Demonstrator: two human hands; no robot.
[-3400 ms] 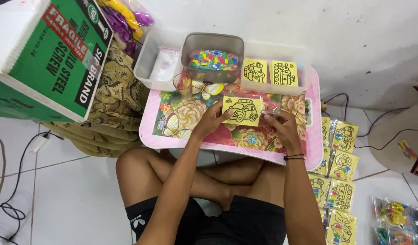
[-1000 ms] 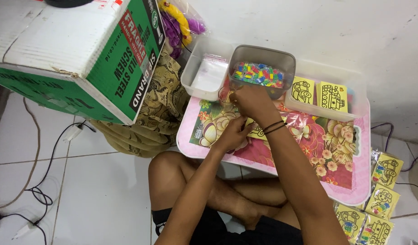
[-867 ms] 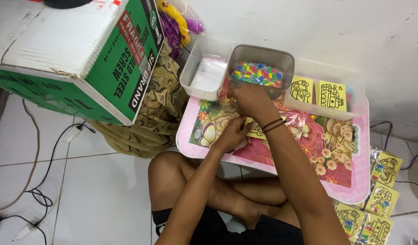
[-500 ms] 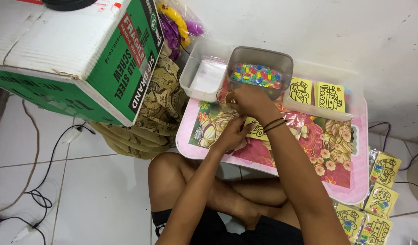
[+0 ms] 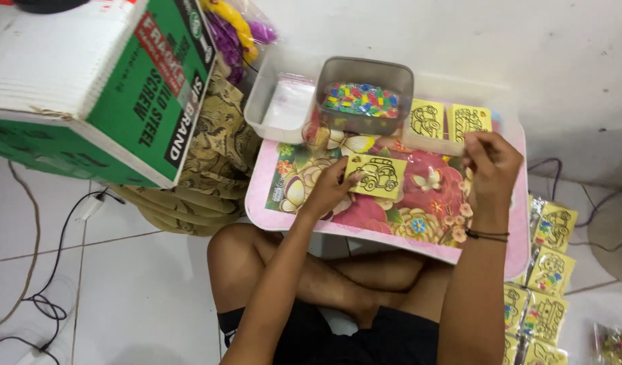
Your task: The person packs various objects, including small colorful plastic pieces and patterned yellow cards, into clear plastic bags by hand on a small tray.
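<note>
My left hand rests on the left edge of a yellow card with a car outline, holding it flat on the pink flowered lap table. My right hand is raised over the table's right side, fingers pinched together; whether something small is between them is too small to tell. Behind the card stands a grey tub of coloured beads. Two more yellow picture cards lean in the clear tray behind the table.
A green and white cardboard box sits on patterned cloth at the left. Bagged yellow card packets lie on the floor at the right. Cables run over the white tiles. My crossed legs are under the table.
My right hand has drawn back from the bead tub to the right side of the table. The car card, hidden under my arm before, now shows. My left hand stays on it.
</note>
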